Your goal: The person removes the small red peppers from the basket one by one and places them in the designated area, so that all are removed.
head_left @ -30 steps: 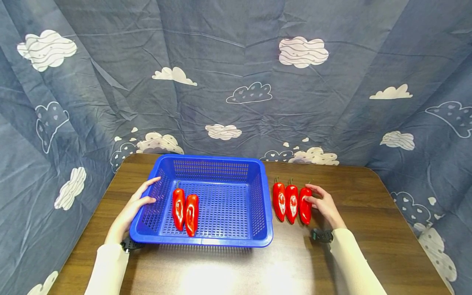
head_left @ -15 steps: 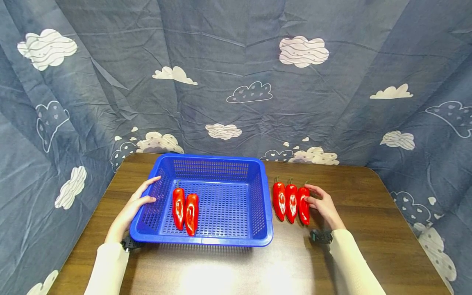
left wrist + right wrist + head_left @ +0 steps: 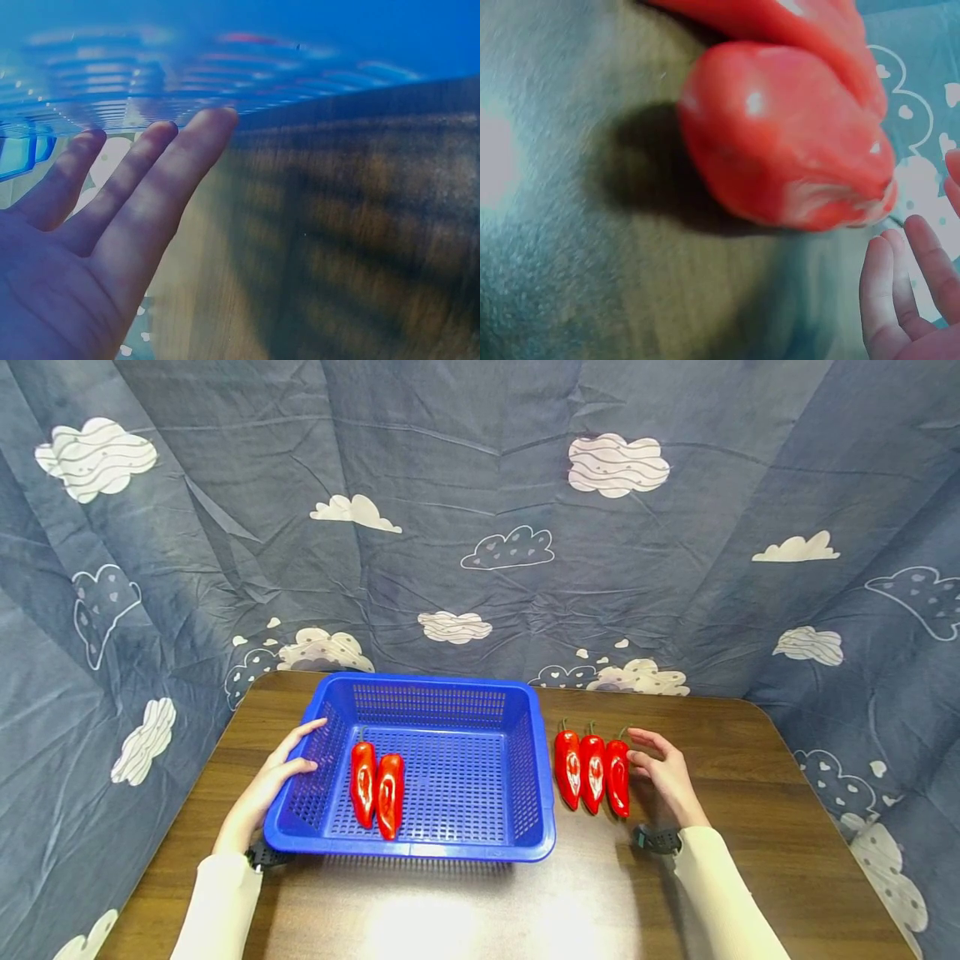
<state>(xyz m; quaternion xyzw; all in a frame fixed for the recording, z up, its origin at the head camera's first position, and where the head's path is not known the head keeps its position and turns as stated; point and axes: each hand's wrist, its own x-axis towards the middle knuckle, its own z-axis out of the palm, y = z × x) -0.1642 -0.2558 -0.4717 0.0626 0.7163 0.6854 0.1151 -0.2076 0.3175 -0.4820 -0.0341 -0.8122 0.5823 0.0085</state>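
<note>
In the head view a blue plastic basket (image 3: 480, 853) stands on the table, left of centre. My left hand (image 3: 258, 789) grips its left side, thumb and one finger over the rim; in the left wrist view the other fingers (image 3: 161, 184) reach along the outer wall. Two red peppers lie inside, a left one (image 3: 363, 785) and a right one (image 3: 390, 797). Right of the basket, three more form a row: a left pepper (image 3: 567, 770), a middle pepper (image 3: 593, 774) and a right pepper (image 3: 618, 779). Beside the right pepper's stem end is my right hand (image 3: 667, 777), fingers spread and holding nothing.
The wooden table (image 3: 757, 810) extends to the right of the row and in front of the basket. A dark curtain (image 3: 495, 585) printed with clouds hangs behind the table and along both sides. Each wrist carries a black strap.
The right pepper has shifted slightly left, closer to the middle one. My right hand has let go of it and drawn a little to the right. The left hand and basket stay put.
</note>
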